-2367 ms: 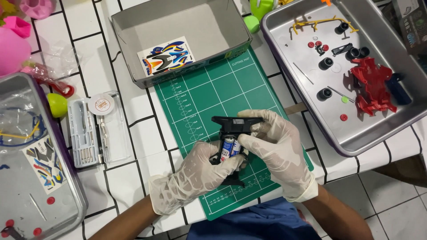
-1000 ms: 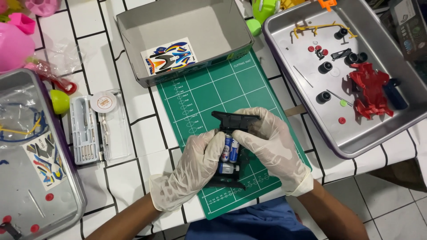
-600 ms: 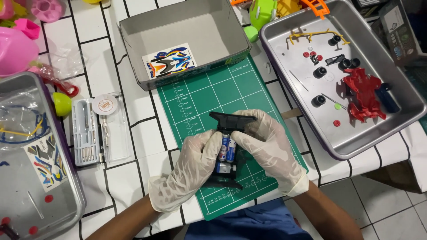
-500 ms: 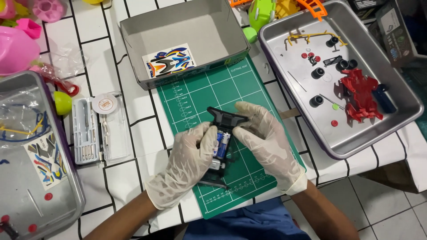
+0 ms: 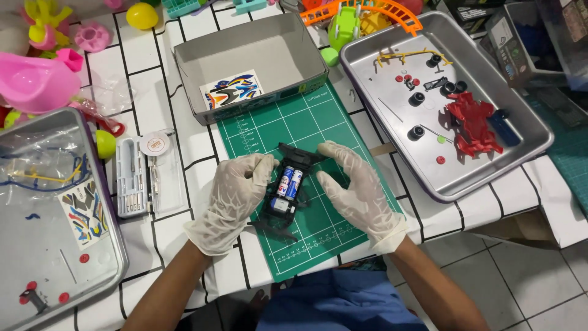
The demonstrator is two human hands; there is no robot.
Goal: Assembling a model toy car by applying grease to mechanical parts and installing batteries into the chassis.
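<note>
A black plastic chassis (image 5: 286, 191) lies on the green mat (image 5: 306, 184), near the mat's middle, between the two gloved hands. It is long and narrow, with a crossbar at its far end and a thin bumper at its near end, and two blue-and-white batteries (image 5: 290, 182) sit side by side in its open centre. The left hand (image 5: 237, 195), in a thin, wrinkled white glove, rests against the chassis's left side with fingers loosely curled, not closed around it. The right hand (image 5: 353, 185), gloved the same way, lies flat and open just beside the right side, its fingertips near the crossbar; whether they touch it cannot be told. The mat is matte green with a fine white grid. It lies on a worktop (image 5: 177, 165) covered in white with black lines like tiles. Beyond the mat stands a grey cardboard box (image 5: 251, 61) with a coloured sticker sheet (image 5: 232, 91) inside. To the right, a shiny metal tray (image 5: 453, 98) holds a red body shell (image 5: 473, 124), small black wheels and red dots. Another metal tray (image 5: 58, 214) sits at the left, beside a clear case of small tools (image 5: 142, 175). Grey floor tiles show at lower right.
</note>
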